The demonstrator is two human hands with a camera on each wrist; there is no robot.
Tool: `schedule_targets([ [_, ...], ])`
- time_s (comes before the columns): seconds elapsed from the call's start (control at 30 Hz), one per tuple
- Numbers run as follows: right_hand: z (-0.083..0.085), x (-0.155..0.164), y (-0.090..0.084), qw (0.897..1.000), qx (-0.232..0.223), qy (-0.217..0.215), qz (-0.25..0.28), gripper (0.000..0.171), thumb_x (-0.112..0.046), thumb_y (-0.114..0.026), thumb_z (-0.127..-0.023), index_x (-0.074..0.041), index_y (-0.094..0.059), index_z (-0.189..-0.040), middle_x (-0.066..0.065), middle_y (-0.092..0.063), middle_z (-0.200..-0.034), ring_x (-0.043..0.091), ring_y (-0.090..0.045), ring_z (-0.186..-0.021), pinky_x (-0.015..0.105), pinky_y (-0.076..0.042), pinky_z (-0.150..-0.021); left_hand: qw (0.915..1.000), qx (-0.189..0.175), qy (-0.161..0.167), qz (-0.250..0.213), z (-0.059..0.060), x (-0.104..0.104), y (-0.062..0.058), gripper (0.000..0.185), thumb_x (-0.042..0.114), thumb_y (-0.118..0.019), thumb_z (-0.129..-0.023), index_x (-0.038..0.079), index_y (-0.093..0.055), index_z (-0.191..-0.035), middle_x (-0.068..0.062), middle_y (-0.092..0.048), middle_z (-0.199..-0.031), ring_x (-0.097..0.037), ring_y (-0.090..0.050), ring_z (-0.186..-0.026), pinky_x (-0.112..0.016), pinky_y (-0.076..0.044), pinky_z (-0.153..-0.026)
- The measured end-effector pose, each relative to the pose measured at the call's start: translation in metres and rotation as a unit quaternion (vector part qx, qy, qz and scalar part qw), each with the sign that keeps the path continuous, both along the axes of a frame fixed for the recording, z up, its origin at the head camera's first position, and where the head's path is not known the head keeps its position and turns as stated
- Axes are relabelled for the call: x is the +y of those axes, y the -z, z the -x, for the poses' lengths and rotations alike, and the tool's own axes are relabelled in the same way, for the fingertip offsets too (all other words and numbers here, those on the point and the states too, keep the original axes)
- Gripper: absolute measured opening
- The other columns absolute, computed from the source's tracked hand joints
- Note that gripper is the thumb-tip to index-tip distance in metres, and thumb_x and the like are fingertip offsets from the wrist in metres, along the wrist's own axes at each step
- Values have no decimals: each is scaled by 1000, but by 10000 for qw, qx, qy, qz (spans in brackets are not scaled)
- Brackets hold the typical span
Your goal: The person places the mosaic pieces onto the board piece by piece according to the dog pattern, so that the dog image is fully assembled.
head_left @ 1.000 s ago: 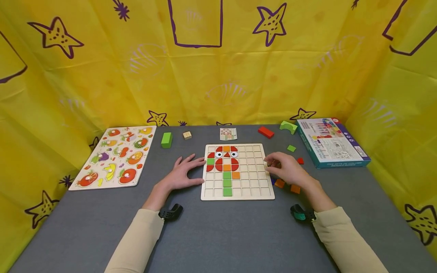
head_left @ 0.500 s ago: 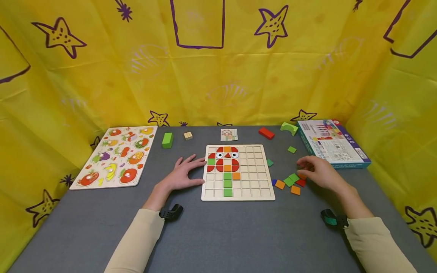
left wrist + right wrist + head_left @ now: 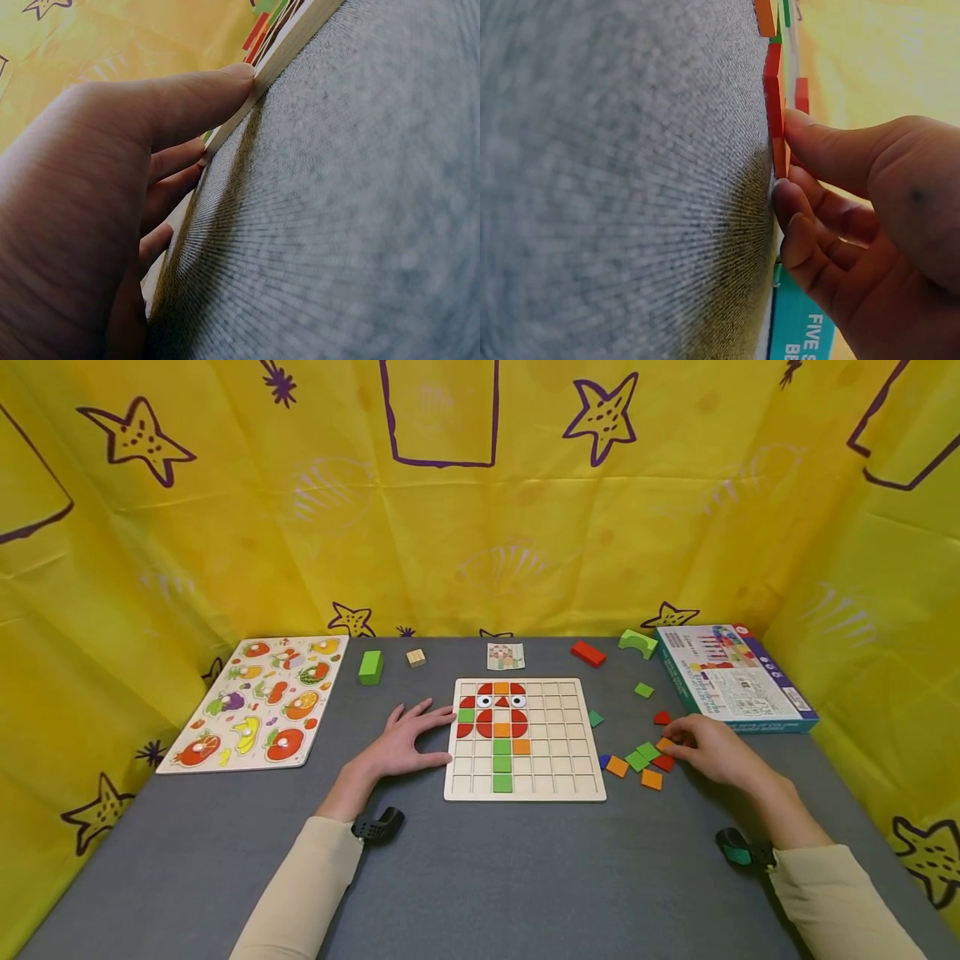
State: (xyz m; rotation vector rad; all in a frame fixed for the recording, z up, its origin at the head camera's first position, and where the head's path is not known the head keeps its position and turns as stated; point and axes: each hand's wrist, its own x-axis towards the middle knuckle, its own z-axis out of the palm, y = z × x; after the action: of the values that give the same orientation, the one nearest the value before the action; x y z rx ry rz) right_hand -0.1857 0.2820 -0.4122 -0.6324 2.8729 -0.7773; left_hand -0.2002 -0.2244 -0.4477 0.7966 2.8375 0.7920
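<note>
A wooden grid board (image 3: 562, 768) lies flat in the middle of the table, with red, green and orange tiles and two eye tiles set in its left and centre cells. My left hand (image 3: 405, 747) rests at its left side, thumb and fingertips touching the edge, as the left wrist view also shows. To the right of the board, my right hand (image 3: 712, 747) pinches an orange square tile (image 3: 781, 156) between thumb and fingers. That tile lies against a red tile (image 3: 772, 90). Green tiles (image 3: 642, 755) and another orange tile (image 3: 652, 780) lie close by.
A fruit puzzle board (image 3: 258, 706) lies at the left, a game box (image 3: 731, 677) at the right. Along the back are a green block (image 3: 371, 667), a small wooden block (image 3: 416, 657), a picture card (image 3: 506, 656), a red block (image 3: 588, 653) and a green arch (image 3: 637, 643).
My right hand has moved from the board's right edge rightward to the loose tiles, then down onto an orange one. A dark green triangle shows where it was. My left hand has stayed put.
</note>
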Motion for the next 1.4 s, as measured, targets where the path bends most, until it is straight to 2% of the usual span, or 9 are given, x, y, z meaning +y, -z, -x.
schedule_targets([
  [0.23,-1,-1,-1,9996,-235,65,162,19,-15,-71,-96,0,-66,-107,0,-61,-88,18,-54,-79,32,-48,-71,10000,-12,-4,30,0,1,-1,73,44,-74,-88,15,-51,-151,-1,-39,-159,-34,-15,-152,-63,3,-115],
  [0.47,-1,-2,-5,9992,-204,104,340,14,-6,-70,-95,0,-65,-107,1,-63,-90,20,-56,-82,28,-50,-72,10000,-32,-8,12,-1,2,-3,73,45,-74,-88,15,-51,-151,-2,-40,-159,-34,-16,-152,-64,2,-115],
  [0.67,0,-12,-10,9983,-199,170,525,15,-8,-69,-97,0,-66,-109,3,-64,-92,21,-57,-82,27,-51,-72,10000,-20,-22,15,-1,2,-2,73,44,-74,-88,15,-51,-151,-1,-40,-159,-34,-15,-152,-63,2,-115],
  [0.93,7,-43,-11,9980,-156,104,608,13,-8,-69,-96,-2,-67,-109,3,-64,-92,21,-58,-81,32,-52,-72,10000,3,20,9,-1,2,-1,73,44,-74,-88,15,-51,-151,-2,-40,-158,-34,-16,-152,-64,2,-115],
  [1.13,12,-75,-13,9965,-20,-182,821,11,-7,-69,-96,-3,-68,-106,3,-64,-92,20,-59,-81,37,-52,-74,10000,61,28,19,-1,1,-2,73,44,-75,-88,15,-51,-151,-2,-40,-159,-34,-16,-152,-63,2,-115],
  [1.4,15,-117,-14,9940,-121,-641,879,10,-6,-71,-95,-6,-67,-104,1,-61,-90,20,-56,-80,35,-50,-73,9999,94,52,19,-1,0,-1,73,44,-74,-88,14,-51,-151,-2,-40,-158,-35,-16,-152,-64,2,-115],
])
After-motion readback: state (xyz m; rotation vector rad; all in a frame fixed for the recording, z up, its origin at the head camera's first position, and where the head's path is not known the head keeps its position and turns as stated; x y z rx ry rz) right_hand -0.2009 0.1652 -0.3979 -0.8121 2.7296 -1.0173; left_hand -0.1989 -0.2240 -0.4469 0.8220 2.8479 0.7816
